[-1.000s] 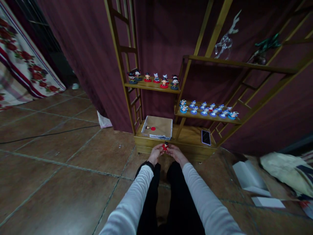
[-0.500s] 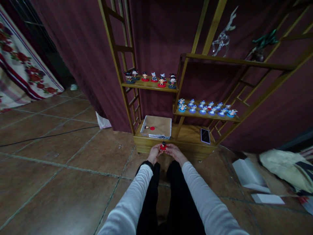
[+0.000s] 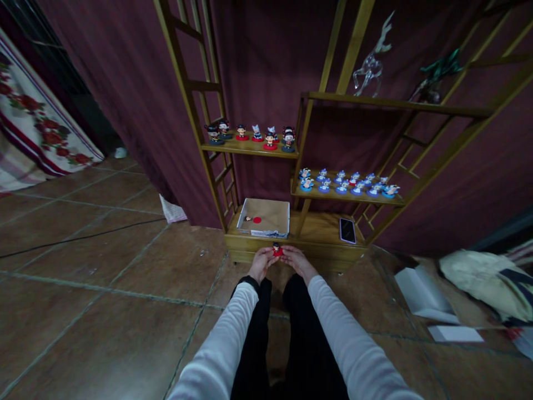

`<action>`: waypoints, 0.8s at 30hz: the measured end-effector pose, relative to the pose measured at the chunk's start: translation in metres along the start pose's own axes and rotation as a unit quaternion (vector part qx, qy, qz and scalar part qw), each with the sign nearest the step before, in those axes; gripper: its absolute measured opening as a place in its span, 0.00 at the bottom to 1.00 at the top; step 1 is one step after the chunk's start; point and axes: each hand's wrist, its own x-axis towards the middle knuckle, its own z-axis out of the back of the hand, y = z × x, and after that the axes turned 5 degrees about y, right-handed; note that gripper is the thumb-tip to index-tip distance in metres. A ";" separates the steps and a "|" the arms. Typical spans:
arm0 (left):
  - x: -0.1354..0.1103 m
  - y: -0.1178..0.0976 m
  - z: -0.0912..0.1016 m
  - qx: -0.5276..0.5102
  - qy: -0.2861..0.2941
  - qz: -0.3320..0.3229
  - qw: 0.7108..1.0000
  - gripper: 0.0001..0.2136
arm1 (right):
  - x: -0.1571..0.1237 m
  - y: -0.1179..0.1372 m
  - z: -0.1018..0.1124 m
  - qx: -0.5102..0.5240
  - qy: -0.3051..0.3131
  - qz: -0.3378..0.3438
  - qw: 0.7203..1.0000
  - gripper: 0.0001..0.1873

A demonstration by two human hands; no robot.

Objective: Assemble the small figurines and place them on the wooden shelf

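Between my two hands is a small figurine (image 3: 277, 250) with black hair and a red base, held upright in front of the cabinet's lowest level. My left hand (image 3: 262, 261) grips it from the left, fingers closed at the base. From the other side my right hand (image 3: 293, 258) pinches the base too. Just beyond them stands an open shallow box (image 3: 268, 208), in which a loose figurine (image 3: 248, 219) lies beside a round red base (image 3: 257, 220).
Similar figurines (image 3: 270, 140) stand on the upper left shelf. Several blue and white figurines (image 3: 342, 186) fill the right shelf. A phone (image 3: 347, 230) lies at the lower right. Glass deer ornament (image 3: 368, 69) is on top. White boxes (image 3: 425, 291) sit on the floor at right.
The view has shifted slightly, so the shelves sit a little further left. Both hands still hold the figurine in nearly the same place.
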 end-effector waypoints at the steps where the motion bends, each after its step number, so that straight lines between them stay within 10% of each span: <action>1: 0.000 0.000 0.000 0.000 -0.001 -0.005 1.000 0.06 | 0.000 0.001 0.000 -0.003 0.002 -0.003 1.000 0.13; 24: 0.002 0.003 0.004 0.025 0.026 -0.012 0.999 0.12 | -0.003 0.001 -0.003 -0.005 0.001 0.004 1.000 0.15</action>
